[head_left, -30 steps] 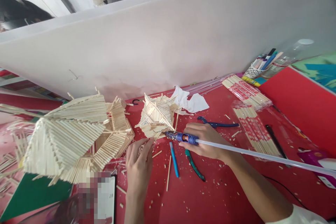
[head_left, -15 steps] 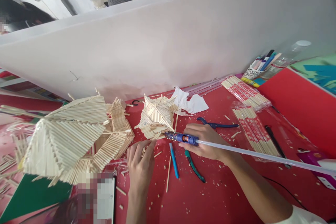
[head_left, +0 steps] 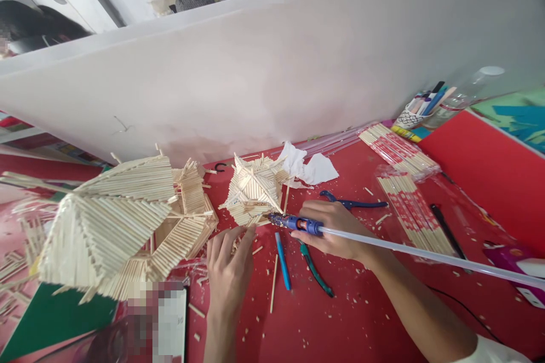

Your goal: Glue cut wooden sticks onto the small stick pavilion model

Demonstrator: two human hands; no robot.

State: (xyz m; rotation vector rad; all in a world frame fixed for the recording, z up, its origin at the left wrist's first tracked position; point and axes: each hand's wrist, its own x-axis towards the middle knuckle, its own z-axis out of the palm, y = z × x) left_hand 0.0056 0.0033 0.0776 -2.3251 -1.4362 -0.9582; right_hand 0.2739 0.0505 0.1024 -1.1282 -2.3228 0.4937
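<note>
My right hand (head_left: pixel 326 229) is wrapped around a blue hot glue gun (head_left: pixel 293 222), with a long translucent glue stick (head_left: pixel 409 248) running out of its back. The gun's nozzle touches or nearly touches the front edge of a small pointed roof model (head_left: pixel 255 184) built of thin wooden sticks. My left hand (head_left: pixel 230 258) is bent in close at the model's front edge, fingers curled and fingertips by the lower sticks. Whatever it pinches is hidden. To the left stands a larger stick-built house model (head_left: pixel 123 221) with a broad sloping roof.
Blue-handled pliers (head_left: pixel 353 203), a blue pen (head_left: pixel 282 261) and a green-handled tool (head_left: pixel 315 269) lie on the red table (head_left: pixel 353 317) among wood scraps. Packs of sticks (head_left: pixel 415 212), white tissue (head_left: pixel 315 167) and a pen cup (head_left: pixel 411 113) are at the right. A white partition (head_left: pixel 272 74) rises behind.
My left hand has shifted slightly up and right toward the model's front edge. The glue gun stays almost in place in my right hand.
</note>
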